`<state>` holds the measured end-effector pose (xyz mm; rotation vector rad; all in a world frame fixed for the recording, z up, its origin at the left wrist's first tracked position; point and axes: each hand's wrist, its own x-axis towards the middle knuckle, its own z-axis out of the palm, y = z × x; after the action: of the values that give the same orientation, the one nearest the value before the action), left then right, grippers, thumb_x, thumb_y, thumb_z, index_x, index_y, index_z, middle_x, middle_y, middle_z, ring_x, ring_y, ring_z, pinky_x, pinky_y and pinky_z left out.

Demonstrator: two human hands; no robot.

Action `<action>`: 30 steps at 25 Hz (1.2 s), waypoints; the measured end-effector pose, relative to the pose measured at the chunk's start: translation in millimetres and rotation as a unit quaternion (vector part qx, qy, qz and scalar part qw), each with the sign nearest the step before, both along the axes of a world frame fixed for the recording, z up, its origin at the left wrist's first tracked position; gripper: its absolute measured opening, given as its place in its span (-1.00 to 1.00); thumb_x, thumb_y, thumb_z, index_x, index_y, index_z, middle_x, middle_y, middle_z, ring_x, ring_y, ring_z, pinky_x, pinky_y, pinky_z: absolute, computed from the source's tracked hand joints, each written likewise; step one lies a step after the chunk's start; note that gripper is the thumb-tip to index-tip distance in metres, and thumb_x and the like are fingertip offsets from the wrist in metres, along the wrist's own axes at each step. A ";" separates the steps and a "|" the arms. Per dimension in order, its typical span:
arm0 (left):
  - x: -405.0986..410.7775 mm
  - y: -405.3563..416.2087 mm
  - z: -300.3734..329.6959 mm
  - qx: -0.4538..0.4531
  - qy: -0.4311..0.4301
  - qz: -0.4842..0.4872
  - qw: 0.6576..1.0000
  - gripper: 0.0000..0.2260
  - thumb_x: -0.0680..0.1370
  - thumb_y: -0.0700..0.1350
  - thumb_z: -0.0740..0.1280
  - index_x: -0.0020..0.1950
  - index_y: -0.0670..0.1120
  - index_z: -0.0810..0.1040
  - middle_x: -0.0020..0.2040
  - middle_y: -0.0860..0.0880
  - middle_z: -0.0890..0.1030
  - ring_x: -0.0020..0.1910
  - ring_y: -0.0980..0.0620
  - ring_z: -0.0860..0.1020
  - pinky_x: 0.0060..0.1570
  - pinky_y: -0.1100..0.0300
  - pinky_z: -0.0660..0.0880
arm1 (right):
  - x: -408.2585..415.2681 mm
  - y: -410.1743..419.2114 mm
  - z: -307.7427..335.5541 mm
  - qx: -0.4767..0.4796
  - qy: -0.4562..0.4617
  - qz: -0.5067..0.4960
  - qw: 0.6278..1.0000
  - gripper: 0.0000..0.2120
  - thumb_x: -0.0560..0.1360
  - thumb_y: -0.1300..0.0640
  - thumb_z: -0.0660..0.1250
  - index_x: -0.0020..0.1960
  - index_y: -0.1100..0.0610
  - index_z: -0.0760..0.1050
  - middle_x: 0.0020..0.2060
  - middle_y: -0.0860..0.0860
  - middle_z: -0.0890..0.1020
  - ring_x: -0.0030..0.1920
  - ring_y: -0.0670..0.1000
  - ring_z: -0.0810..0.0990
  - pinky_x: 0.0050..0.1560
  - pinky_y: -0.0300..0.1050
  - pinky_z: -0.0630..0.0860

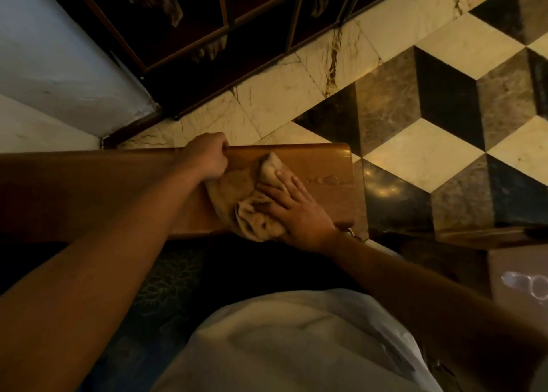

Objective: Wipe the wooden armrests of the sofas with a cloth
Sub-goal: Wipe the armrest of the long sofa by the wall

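A flat brown wooden armrest (320,166) runs across the middle of the view, its rounded end at the right. A crumpled tan cloth (237,196) lies on its top. My right hand (299,210) presses down on the cloth with its fingers spread flat, fingertips reaching onto the wood. My left hand (207,157) curls over the armrest's far edge and grips it, right next to the cloth. A shiny wet patch (324,180) shows on the wood to the right of my right hand.
Beyond the armrest lies a marble floor (415,101) in a cream, brown and black cube pattern. A dark wooden cabinet (207,20) stands at the back, a pale wall (53,59) at the left. The dark sofa seat (166,276) is below the armrest.
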<state>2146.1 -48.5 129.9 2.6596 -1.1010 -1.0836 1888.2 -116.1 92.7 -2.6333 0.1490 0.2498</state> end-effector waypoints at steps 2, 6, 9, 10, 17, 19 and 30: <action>-3.8 3.7 0.3 0.008 -0.008 -0.001 1.000 -0.61 0.54 -0.24 0.27 0.36 -0.06 0.44 0.28 -0.16 0.51 0.19 -0.20 0.52 0.02 -0.01 0.49 | -9.1 -47.8 2.2 0.011 0.042 0.107 0.993 -0.30 0.54 -0.15 0.45 0.60 0.00 0.34 0.66 0.08 0.22 0.68 0.24 -0.05 0.64 0.31 -0.14; -24.5 9.7 2.6 0.027 -0.012 0.004 1.000 -0.53 0.55 -0.21 0.27 0.46 -0.07 0.32 0.38 -0.20 0.41 0.32 -0.24 0.42 0.24 -0.16 0.45 | 12.6 -107.0 2.1 0.005 0.058 0.103 0.993 -0.30 0.48 -0.19 0.45 0.55 -0.04 0.34 0.65 0.06 0.21 0.67 0.25 0.01 0.62 0.36 -0.01; -41.0 6.9 6.0 0.039 -0.029 0.061 0.997 -0.52 0.57 -0.19 0.24 0.50 -0.11 0.28 0.48 -0.24 0.33 0.45 -0.27 0.30 0.39 -0.15 0.33 | 66.2 -96.9 -3.2 -0.007 0.094 -0.061 0.994 -0.18 0.45 -0.35 0.33 0.61 -0.10 0.16 0.57 0.11 0.31 0.53 0.33 0.28 0.47 0.33 0.25; -48.5 7.8 7.9 0.040 -0.021 0.095 0.994 -0.49 0.58 -0.19 0.23 0.54 -0.12 0.23 0.53 -0.24 0.27 0.49 -0.26 0.25 0.43 -0.11 0.29 | 83.4 -89.3 -3.0 -0.011 0.123 -0.107 0.987 -0.15 0.45 -0.36 0.32 0.61 -0.07 0.15 0.52 0.13 0.37 0.46 0.33 0.37 0.40 0.33 0.32; -115.8 4.7 13.4 -0.040 -0.031 0.239 0.970 -0.78 0.60 -0.15 0.26 0.19 -0.22 0.52 0.06 -0.17 0.59 -0.01 -0.13 0.55 -0.01 0.02 0.48 | 6.7 -69.7 0.9 -0.004 0.001 0.039 0.999 -0.30 0.56 -0.23 0.30 0.63 -0.02 0.25 0.63 0.10 0.26 0.66 0.34 -0.01 0.63 0.34 -0.12; -127.6 -0.2 14.2 -0.042 -0.032 0.272 0.961 -0.79 0.58 -0.16 0.27 -0.22 -0.22 0.54 -0.30 -0.07 0.53 -0.27 -0.05 0.49 -0.29 0.13 0.40 | -39.5 -82.3 -5.2 -0.007 -0.023 0.146 0.989 -0.36 0.61 -0.17 0.31 0.62 0.00 0.29 0.65 0.09 0.25 0.67 0.34 -0.04 0.63 0.34 -0.14; -124.9 -18.6 6.4 0.072 -0.021 0.111 0.991 -0.31 0.53 -0.05 0.28 0.60 0.01 0.04 0.64 -0.13 -0.03 0.59 -0.25 -0.01 0.52 -0.24 0.04 | 12.4 -144.4 -4.7 -0.088 0.188 -0.088 0.974 -0.14 0.48 -0.45 0.05 0.67 -0.07 0.03 0.60 0.13 0.24 0.56 0.36 0.20 0.46 0.34 0.28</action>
<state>2021.1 -67.1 136.4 2.8426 -0.7322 -1.1086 1900.6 -260.5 88.0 -2.6967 0.5518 0.7010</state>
